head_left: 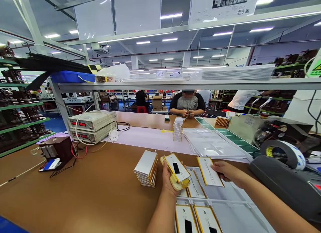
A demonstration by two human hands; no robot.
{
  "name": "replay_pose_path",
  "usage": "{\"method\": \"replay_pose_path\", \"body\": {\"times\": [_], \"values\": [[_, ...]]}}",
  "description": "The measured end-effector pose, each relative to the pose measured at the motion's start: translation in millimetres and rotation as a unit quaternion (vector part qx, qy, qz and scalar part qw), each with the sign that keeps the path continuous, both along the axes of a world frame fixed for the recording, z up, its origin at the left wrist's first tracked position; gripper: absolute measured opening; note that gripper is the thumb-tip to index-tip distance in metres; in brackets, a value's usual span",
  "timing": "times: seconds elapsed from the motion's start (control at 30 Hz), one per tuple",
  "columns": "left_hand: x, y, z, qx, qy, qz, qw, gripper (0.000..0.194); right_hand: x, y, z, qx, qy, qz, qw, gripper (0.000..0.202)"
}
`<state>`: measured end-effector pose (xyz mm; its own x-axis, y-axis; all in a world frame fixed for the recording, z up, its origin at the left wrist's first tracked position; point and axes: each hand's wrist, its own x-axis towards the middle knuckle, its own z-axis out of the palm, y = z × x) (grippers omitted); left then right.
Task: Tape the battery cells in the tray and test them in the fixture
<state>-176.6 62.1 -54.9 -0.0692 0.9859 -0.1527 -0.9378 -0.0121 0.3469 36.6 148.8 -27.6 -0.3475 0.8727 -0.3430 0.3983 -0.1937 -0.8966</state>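
My left hand (167,179) is wrapped round a small stack of flat pouch battery cells (177,167), white with yellow edges; the top one bears a black patch. Between the thumb and fingers of my right hand (223,171) is a single pouch battery cell (209,171), printed side up, with no black patch showing. It is over a white compartment tray (233,209). Several cells (185,218) lie in the tray's left compartments, two of them with black patches. Left of my left hand stands a pile of cells (146,161), plain silver side up.
Two stacked meters (91,121) with red displays and a dark clamp fixture (55,151) stand left. Another cell stack (178,129) and white trays (213,142) lie ahead. A tape roll (286,154) and a dark machine (286,183) stand right. A person (188,102) sits opposite.
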Motion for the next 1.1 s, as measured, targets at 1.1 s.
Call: {"method": "replay_pose_path", "body": {"times": [1.1], "values": [[9.5, -0.9, 8.7, 0.037, 0.053, -0.137, 0.988, 0.08, -86.5, -41.9, 47.2, 0.241, -0.138, 0.16, 0.947, 0.022]]}}
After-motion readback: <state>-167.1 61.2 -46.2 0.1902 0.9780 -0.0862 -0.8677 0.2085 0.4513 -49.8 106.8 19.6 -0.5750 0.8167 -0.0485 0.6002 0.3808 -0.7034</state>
